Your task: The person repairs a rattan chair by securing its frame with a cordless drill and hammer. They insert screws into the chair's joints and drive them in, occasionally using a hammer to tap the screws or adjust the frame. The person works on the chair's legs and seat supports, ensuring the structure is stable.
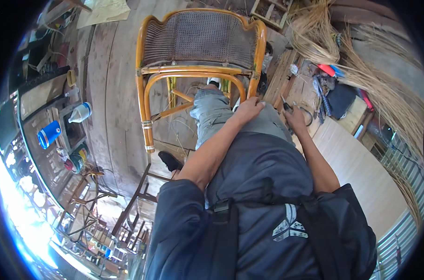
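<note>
A rattan chair (200,39) with a dark woven panel and glossy yellow-brown poles stands tipped in front of my legs. My left hand (247,112) is at the lower end of its right-hand pole, fingers bent around it, and my wrist hides the end of that pole. Above my right thigh, my right hand (295,119) is closed on a pair of scissors (308,116). Their dark loop shows beside my fingers, and the blades point away from me, towards the upper left. White binding wraps the chair's left pole near its end.
Bundles of dry fibre strands (314,35) lie at the upper right, above tools (321,95) and a dark cloth (341,100). A pale board (361,172) is at my right. On the left are a blue container (49,134), a bottle (80,112) and wooden frames (135,219).
</note>
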Motion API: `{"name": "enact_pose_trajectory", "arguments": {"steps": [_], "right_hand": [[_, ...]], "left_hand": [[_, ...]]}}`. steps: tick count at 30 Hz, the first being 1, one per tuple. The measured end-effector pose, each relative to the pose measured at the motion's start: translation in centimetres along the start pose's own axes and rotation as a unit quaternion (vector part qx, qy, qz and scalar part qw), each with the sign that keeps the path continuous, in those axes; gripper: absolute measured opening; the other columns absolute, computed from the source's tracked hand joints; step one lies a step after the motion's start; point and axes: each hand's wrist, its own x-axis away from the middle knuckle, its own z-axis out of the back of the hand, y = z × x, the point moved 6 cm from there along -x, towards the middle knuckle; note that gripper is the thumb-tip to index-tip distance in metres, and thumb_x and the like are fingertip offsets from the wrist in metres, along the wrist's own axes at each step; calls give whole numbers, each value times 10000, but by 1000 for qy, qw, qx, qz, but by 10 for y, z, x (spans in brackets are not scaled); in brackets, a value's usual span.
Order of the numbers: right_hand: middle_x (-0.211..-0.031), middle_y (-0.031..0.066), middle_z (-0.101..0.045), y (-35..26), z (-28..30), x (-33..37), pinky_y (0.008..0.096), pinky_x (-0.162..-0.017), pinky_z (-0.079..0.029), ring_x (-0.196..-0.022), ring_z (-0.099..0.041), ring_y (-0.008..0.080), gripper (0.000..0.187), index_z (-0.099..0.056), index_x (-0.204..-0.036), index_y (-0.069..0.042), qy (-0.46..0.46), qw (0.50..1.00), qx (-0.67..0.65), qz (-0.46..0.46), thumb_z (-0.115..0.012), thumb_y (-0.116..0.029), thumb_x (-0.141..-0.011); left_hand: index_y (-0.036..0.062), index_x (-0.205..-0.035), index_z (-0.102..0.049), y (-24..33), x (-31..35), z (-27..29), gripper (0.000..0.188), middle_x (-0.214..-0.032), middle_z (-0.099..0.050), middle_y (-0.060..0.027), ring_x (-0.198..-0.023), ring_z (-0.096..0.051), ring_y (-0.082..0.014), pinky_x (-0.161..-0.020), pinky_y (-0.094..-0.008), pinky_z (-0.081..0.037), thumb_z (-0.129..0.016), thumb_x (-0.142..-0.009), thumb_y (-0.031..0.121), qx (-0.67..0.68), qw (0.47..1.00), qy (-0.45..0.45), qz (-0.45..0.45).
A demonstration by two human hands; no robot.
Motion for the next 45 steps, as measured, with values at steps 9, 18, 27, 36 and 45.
{"name": "enact_pose_trajectory", "arguments": {"steps": [9,18,27,36,45], "right_hand": [[-646,36,-534,-112,11,6,266,-469,-391,-521,-498,114,314,-594,-981,-21,-128,989,-62,33,-546,-302,-848],[-861,229,-617,-134,-3,6,417,-699,-463,-818,-601,362,365,-591,-998,-5,-34,992,-1,125,-526,-326,-837],[-948,246,-613,-121,-13,-7,434,-777,-455,-914,-578,412,368,-589,-1050,-43,-36,991,-26,130,-483,-338,-857],[-988,257,-606,-112,-19,-24,449,-808,-446,-956,-562,424,368,-590,-1090,-60,-43,989,-60,126,-472,-321,-858],[-938,270,-610,-122,-19,-24,470,-806,-444,-926,-562,441,371,-610,-1022,-19,-55,992,-51,106,-477,-313,-838]], "left_hand": [[-52,-1003,-600,-10,-46,-26,575,-1094,-578,-260,-1045,-543,-378,-896,-420,-396,-385,-905,473,102,991,-75,-31],[-39,-1164,-571,11,-25,-14,651,-1209,-548,-180,-1148,-480,-242,-969,-328,-334,-461,-855,523,340,928,-67,139],[9,-1299,-441,-2,-39,-25,682,-1362,-415,-190,-1284,-339,-295,-1052,-392,-215,-433,-868,538,280,942,-75,170],[-76,-1076,-576,0,-47,-25,591,-1036,-579,-320,-1032,-554,-393,-856,-439,-397,-381,-891,450,214,959,74,171],[-36,-1258,-462,13,-38,-14,645,-1278,-458,-245,-1201,-419,-335,-976,-408,-316,-422,-850,462,235,944,16,232]]}}
